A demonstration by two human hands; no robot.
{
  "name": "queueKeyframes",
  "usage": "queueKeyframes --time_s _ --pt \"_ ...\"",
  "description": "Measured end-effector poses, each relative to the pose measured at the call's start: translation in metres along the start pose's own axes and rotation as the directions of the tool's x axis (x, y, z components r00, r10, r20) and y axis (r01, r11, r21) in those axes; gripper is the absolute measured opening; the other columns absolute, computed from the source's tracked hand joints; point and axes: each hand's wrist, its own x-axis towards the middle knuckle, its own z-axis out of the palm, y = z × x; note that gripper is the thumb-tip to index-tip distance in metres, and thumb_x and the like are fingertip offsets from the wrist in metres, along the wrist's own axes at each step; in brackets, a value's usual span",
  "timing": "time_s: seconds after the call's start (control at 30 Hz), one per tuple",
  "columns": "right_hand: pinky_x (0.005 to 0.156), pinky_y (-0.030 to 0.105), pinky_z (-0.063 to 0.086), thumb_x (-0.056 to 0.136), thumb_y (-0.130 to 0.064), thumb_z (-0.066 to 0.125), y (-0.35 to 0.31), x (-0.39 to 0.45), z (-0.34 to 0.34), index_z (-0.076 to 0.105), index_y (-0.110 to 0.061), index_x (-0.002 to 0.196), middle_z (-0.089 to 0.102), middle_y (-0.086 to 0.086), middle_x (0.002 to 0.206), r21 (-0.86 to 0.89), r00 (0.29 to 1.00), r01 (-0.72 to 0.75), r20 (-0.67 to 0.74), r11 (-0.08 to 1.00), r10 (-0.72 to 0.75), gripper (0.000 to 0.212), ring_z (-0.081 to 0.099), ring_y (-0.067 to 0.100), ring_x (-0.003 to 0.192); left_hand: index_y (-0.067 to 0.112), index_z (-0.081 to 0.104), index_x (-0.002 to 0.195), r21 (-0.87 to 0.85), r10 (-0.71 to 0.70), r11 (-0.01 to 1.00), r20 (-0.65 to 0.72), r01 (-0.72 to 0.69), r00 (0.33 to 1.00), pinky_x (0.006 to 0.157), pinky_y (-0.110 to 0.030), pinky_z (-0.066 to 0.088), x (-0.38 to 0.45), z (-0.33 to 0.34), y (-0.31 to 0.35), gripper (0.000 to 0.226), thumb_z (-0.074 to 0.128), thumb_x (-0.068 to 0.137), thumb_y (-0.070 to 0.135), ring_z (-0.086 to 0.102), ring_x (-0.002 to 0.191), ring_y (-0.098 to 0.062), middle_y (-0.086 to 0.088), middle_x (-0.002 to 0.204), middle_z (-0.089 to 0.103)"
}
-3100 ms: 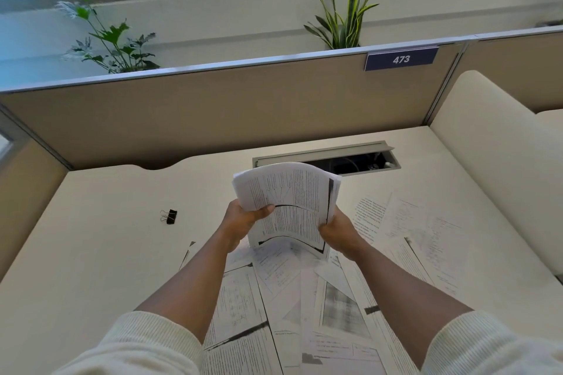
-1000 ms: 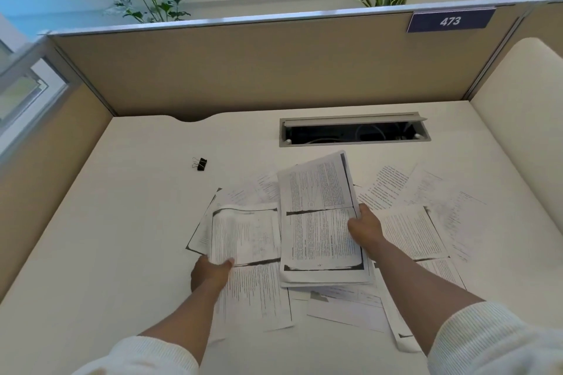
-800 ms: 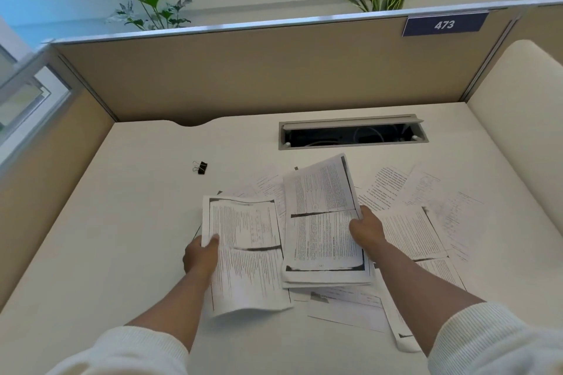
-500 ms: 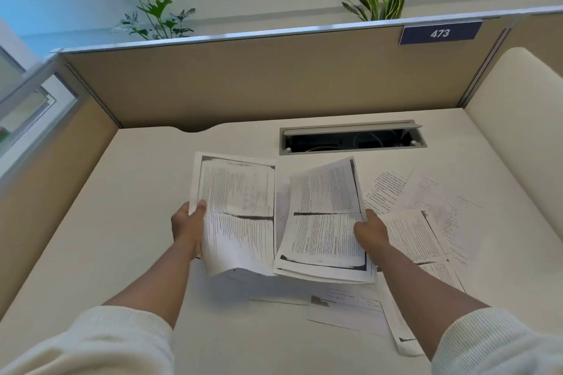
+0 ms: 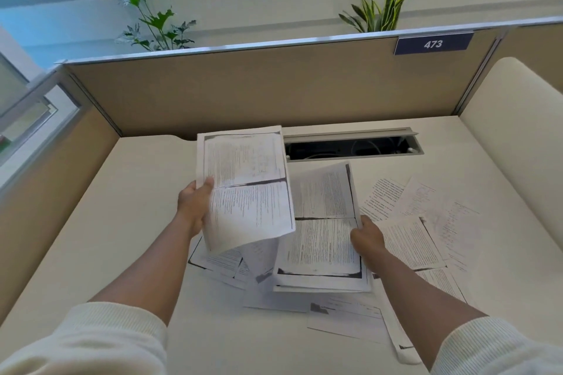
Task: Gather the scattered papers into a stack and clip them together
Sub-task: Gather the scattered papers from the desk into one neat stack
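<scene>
My left hand (image 5: 195,205) grips a printed sheet (image 5: 243,186) by its left edge and holds it in the air, its lower corner curling. A thicker stack of papers (image 5: 323,240) is pinched at its right edge by my right hand (image 5: 367,237), its far end tilted up off the desk. Several loose printed pages (image 5: 426,216) lie scattered on the desk to the right, and more pages (image 5: 344,313) lie under and in front of the stack. The binder clip is hidden behind the raised sheet.
The cream desk (image 5: 100,222) is walled by tan partitions (image 5: 274,88) at the back and left. An open cable tray (image 5: 350,146) is set in the desk behind the papers. A cream rounded panel (image 5: 518,137) stands at the right.
My left hand has lifted its sheet higher and toward the stack. The right hand keeps the stack, tilted a little more. The view has tipped upward.
</scene>
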Motion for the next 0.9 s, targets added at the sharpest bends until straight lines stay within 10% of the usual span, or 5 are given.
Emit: queueKeyframes --time_s 0.37,0.73,0.9 --pt "0.070 0.040 0.056 0.082 0.003 0.040 -0.034 -0.001 0.006 0.064 -0.014 0.108 0.070 0.006 0.101 0.227 0.973 -0.006 0.226 0.974 -0.046 0.040 0.061 0.028 0.083 0.011 0.034 0.151 0.277 -0.134 0.958 0.201 0.075 0.970 0.116 -0.048 0.033 -0.014 0.057 -0.023 0.055 0.045 0.103 0.037 0.044 0.137 -0.029 -0.005 0.150 0.045" --pt "0.099 0.047 0.049 0.100 -0.045 0.036 -0.034 0.008 0.000 0.063 -0.022 0.124 0.070 0.003 0.117 0.445 0.933 -0.139 0.358 0.884 -0.033 0.043 0.065 0.023 0.109 0.020 0.025 0.144 0.261 -0.076 0.965 0.282 -0.001 0.956 0.104 -0.043 0.046 -0.018 0.082 -0.032 0.067 0.068 0.093 0.020 0.056 0.120 -0.025 -0.006 0.133 0.052" --pt "0.096 0.045 0.051 0.092 -0.011 0.048 -0.037 0.011 0.001 0.057 -0.020 0.127 0.065 0.001 0.119 0.236 0.966 -0.010 0.252 0.972 -0.051 0.037 0.062 0.021 0.108 0.016 0.027 0.147 0.261 -0.103 0.965 0.284 0.026 0.953 0.095 -0.037 0.047 -0.017 0.090 -0.038 0.068 0.068 0.092 0.018 0.057 0.113 -0.022 -0.005 0.127 0.056"
